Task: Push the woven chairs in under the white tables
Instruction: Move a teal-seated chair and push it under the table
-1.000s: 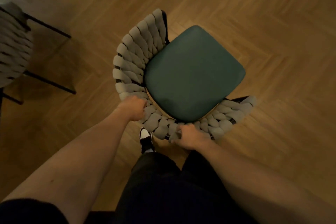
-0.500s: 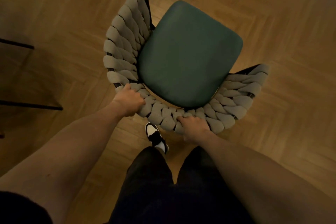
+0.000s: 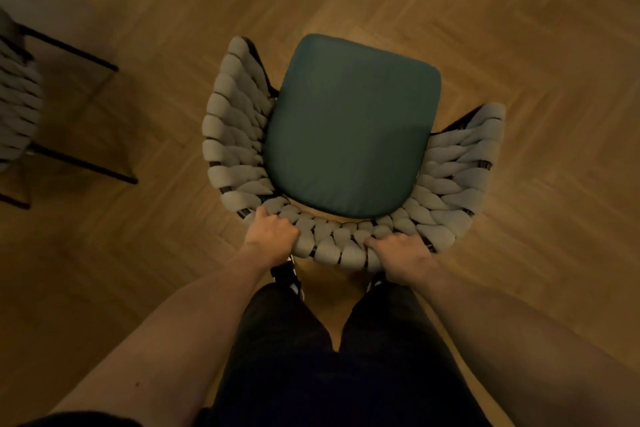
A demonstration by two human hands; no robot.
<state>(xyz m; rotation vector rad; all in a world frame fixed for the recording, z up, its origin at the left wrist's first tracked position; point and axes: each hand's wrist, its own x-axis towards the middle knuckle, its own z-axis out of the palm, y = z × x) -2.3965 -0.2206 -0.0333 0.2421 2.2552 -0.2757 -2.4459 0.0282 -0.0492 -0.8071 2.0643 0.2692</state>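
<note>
Herringbone floor [image 3: 519, 28] bears grey-woven, green-cushioned chair [image 3: 349, 128]; left hand [image 3: 273, 230], right hand [image 3: 401, 255] grip its back.

A grey woven-rope chair with a dark green seat cushion [image 3: 349, 128] stands on the herringbone wooden floor [image 3: 519, 28] directly before the person, its curved back nearest them and its seat pointing away. The left hand [image 3: 272, 230] grips the left part of the back rim; the right hand [image 3: 403, 255] grips the right part. Below the rim, between the arms, lie the person's dark-trousered legs [image 3: 329, 357]. A second grey woven chair on a black metal frame [image 3: 20, 107] stands well apart at the far left.
</note>
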